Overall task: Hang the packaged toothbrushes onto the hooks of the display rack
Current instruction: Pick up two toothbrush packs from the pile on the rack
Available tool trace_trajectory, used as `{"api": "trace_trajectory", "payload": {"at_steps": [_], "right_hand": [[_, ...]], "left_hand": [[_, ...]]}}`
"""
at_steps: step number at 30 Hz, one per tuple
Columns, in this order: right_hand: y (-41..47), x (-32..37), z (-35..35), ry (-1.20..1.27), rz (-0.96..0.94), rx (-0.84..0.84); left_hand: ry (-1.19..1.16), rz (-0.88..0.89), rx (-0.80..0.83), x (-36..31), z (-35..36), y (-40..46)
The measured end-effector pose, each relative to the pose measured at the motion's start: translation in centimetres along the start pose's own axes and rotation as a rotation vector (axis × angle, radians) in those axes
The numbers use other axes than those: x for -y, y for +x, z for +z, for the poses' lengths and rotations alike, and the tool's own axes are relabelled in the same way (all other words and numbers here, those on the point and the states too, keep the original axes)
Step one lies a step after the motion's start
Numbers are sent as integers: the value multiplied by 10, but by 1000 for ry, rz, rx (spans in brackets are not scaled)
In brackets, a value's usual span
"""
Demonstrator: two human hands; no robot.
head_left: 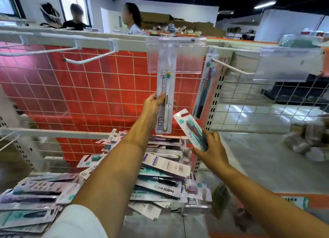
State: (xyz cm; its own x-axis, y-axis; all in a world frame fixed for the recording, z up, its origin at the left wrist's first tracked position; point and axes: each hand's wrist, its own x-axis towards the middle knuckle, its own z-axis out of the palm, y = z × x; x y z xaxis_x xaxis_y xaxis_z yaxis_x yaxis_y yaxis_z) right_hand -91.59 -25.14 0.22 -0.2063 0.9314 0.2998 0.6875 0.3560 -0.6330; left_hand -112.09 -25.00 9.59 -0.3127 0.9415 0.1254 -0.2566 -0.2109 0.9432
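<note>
We reach our left arm up and forward, nearly straight. Our left hand grips a white toothbrush pack near its middle, thumb on the front and fingers behind. The pack stands upright. Its top goes up behind a clear plastic tag holder at the front of a hook, so we cannot tell if the pack's hole is on the hook. The pack is long and thin, with a white brush that has a green and yellow head, and grey letters near the bottom.

Our right arm is bent and lower. Our right hand holds a second toothbrush pack by its bottom end, fingers curled round it. This pack tilts up and to the left. It is white with a teal dot and a dark red brush inside.

A dark toothbrush pack already hangs on the hook to the right. Two white hooks on the left hold nothing. Behind them is the wire grid rack with a red backing.

Below our arms, a big pile of toothbrush packs lies on the shelf.
</note>
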Motion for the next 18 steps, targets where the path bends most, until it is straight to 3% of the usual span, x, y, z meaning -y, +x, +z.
{"api": "trace_trajectory", "payload": {"at_steps": [11, 18], "right_hand": [[12, -9, -4, 53, -39, -12], [4, -13, -4, 113, -47, -10]], "left_hand": [[75, -45, -20, -6, -3, 20], [330, -109, -95, 8, -18, 8]]}}
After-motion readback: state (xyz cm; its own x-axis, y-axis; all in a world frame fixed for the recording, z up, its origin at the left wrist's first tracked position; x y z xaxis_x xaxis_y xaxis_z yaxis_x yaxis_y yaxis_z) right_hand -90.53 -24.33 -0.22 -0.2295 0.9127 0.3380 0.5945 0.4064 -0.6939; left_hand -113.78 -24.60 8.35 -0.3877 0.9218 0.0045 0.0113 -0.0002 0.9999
